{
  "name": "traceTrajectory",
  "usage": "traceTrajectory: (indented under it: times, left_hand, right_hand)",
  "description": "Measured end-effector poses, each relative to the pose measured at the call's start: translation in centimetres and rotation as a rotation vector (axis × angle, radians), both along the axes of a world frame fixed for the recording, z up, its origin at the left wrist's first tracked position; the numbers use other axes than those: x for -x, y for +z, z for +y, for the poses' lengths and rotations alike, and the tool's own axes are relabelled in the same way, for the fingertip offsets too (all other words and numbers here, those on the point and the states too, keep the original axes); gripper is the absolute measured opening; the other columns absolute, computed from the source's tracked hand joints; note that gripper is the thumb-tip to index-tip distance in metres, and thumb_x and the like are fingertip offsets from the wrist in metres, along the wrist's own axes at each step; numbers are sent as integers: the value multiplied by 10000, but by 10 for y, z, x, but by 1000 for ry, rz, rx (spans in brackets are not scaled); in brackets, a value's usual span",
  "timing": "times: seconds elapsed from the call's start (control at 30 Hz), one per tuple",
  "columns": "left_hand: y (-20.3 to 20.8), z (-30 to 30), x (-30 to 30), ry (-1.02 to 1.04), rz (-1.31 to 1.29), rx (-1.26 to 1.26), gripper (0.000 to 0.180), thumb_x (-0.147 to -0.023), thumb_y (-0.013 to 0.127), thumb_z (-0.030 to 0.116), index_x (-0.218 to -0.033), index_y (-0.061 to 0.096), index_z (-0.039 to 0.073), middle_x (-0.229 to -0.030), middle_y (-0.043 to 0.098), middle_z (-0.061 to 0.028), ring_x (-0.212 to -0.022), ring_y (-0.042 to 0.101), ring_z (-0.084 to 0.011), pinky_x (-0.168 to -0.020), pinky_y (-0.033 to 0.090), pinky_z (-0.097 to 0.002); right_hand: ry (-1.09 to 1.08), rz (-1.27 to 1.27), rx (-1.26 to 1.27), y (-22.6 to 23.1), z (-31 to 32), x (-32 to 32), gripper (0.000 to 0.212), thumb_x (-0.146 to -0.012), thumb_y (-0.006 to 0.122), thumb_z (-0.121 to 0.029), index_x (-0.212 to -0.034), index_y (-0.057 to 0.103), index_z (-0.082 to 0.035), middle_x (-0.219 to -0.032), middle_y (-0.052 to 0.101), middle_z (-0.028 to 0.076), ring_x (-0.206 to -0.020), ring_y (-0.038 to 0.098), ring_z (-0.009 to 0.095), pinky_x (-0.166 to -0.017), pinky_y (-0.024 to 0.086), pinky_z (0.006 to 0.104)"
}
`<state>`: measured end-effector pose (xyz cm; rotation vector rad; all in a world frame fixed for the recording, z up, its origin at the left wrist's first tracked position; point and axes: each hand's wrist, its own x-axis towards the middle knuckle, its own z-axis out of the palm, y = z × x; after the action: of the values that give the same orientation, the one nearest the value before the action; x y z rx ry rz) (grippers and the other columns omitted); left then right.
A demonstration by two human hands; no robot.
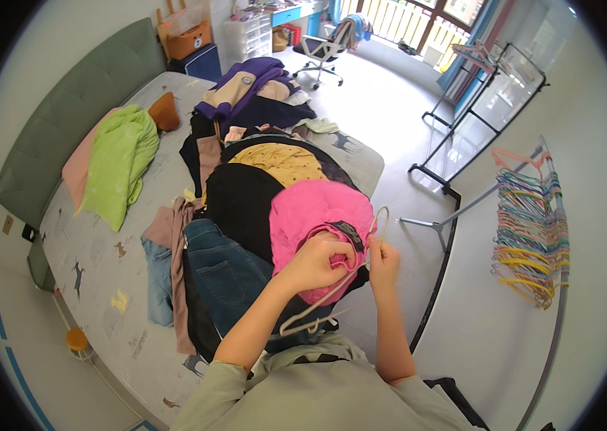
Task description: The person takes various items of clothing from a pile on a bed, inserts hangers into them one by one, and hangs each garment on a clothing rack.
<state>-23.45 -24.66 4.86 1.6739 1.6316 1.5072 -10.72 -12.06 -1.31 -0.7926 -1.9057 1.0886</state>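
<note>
A bright pink garment (pixel 314 205), bunched with its collar toward me, lies over the near end of the clothes pile. My left hand (pixel 323 260) is closed on its neckline, fingers tucked into the opening beside a dark label. My right hand (pixel 384 262) pinches a cream-coloured hanger (pixel 321 305) just below its hook. One arm of the hanger runs down to the left under my left wrist; its other end seems to lie inside or behind the pink cloth, which hides it. Dark blue jeans (pixel 221 269) and a black garment (pixel 242 201) lie beside the pink one.
The bed (pixel 113 287) carries a yellow garment (pixel 274 159), purple clothing (pixel 246 82) and a lime green cloth (pixel 122 161). To my right, many coloured hangers (pixel 529 230) hang on a metal rack (pixel 562 302). A black-framed rack (pixel 461 122) stands farther back, near a chair (pixel 321 50).
</note>
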Motion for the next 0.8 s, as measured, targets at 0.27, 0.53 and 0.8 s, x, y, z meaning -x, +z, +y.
traceTrajectory:
  times: [0.27,0.53,0.8]
  left_hand:
    - [23,3,-32,-507,-280,13,89,-559,538,-46,-641,568,-28,-618,578,-43,-617,552,-121,-611,435,-249]
    - [37,59,-73,-816,-339,408,193,-487,507,-20,-662,579,-53,-617,551,-32,-585,491,-95,-537,375,-218]
    - [64,72,-126,-998,-234,484,174,-503,497,-9,-655,574,-43,-630,545,-23,-623,489,-91,-589,384,-212]
  right_hand:
    - [-157,305,155,5,-6,-74,349,-893,547,-143,-561,515,-38,-525,433,-47,-498,361,43,-452,235,237]
    - [-97,399,325,30,-11,-146,136,-856,572,-133,-836,609,-4,-551,438,-65,-493,310,3,-448,198,195]
    - [275,146,393,5,-24,-191,438,-758,533,-38,-1191,497,15,-878,585,16,-821,555,117,-754,453,281]
